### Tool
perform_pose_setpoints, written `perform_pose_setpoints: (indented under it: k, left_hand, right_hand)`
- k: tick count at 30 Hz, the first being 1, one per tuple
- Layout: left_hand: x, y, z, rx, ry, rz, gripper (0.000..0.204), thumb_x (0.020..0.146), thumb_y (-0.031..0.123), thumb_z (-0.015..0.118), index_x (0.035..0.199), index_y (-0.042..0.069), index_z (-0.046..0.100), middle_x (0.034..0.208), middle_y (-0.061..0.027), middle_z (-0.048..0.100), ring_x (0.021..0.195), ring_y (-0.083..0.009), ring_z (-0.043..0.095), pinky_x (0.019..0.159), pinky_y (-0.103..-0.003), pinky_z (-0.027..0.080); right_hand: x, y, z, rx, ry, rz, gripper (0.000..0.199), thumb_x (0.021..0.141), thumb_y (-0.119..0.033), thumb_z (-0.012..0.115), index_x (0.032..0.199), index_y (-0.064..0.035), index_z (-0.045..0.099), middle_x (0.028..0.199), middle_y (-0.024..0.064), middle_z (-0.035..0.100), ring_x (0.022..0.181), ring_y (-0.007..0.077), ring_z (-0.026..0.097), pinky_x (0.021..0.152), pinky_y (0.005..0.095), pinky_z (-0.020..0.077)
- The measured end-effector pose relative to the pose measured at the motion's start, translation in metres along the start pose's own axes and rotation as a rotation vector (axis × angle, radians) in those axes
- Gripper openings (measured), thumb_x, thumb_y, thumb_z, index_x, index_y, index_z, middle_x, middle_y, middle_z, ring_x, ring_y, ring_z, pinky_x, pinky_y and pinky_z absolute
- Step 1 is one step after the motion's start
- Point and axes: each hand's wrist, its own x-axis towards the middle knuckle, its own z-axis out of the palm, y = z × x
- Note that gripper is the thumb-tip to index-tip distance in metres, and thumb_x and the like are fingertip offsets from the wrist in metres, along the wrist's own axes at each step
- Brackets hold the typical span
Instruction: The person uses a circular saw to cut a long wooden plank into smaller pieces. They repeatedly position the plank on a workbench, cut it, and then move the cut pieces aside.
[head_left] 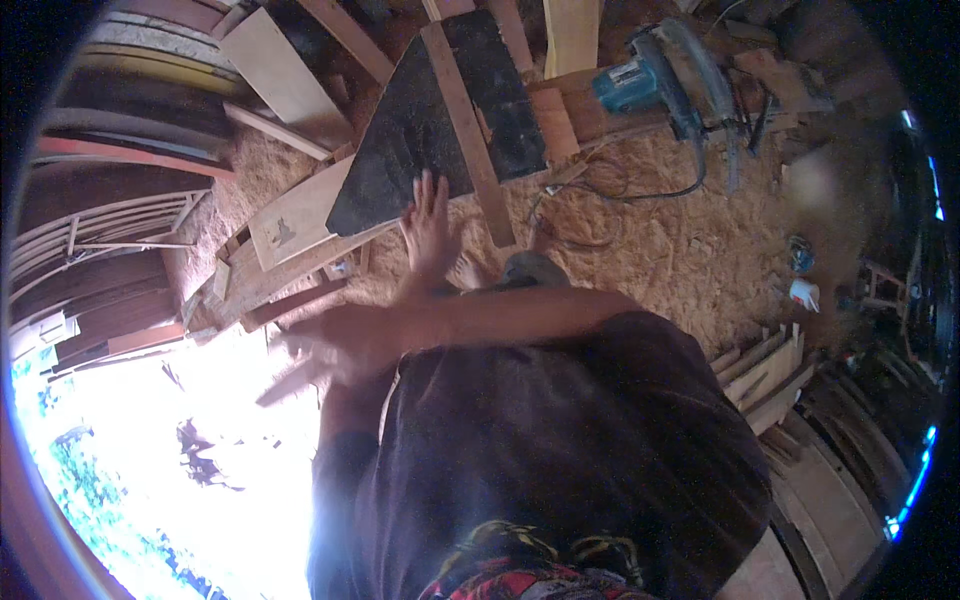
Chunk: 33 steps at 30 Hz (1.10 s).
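Touching a flat, black, angular panel (395, 130): the left hand (430, 232).

Left hand (430, 232) at dark board (395, 135), wooden strip (462, 125) across it, blurred right hand (328, 345) crossed leftward, teal power saw (632, 86)

Black tapered board (410, 128), lying flat, brown wooden strip (467, 130) slanted across it.
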Motion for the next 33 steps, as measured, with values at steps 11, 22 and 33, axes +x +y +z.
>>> perform_pose_setpoints:
  k: [11,22,33]
  left_hand:
    - [-0.153,-0.103,0.037,-0.778,0.201,-0.393,0.049,0.101,0.018,0.067,0.147,0.006,0.055,0.132,-0.0142,0.069,0.111,-0.0211,0.069,0.090,-0.036,0.057]
    - [-0.009,-0.089,-0.061,-0.387,0.517,-0.168,0.061,0.095,0.013,0.070,0.152,0.010,0.049,0.135,-0.0191,0.060,0.121,-0.0364,0.062,0.100,-0.045,0.052]
    - [0.032,-0.087,-0.024,0.070,-0.028,0.077,0.134,0.066,0.051,0.094,0.169,0.021,0.014,0.175,-0.0206,0.003,0.160,-0.0427,0.009,0.111,-0.067,0.027]
  right_hand:
    - [-0.209,0.080,-0.147,-0.825,0.835,0.753,0.030,0.096,-0.029,0.075,0.099,0.0002,0.067,0.084,0.0121,0.068,0.069,0.0260,0.068,0.065,0.0398,0.0548]
    - [-0.197,0.076,-0.122,0.231,1.084,0.898,0.022,0.098,-0.027,0.074,0.092,-0.0073,0.066,0.070,-0.0020,0.057,0.052,0.0086,0.050,0.046,0.0276,0.0402]
    - [-0.367,-0.096,-0.152,-0.333,1.633,0.735,0.016,0.099,-0.020,0.074,0.103,-0.0050,0.071,0.073,-0.0022,0.059,0.060,0.0074,0.052,0.050,0.0269,0.0409]
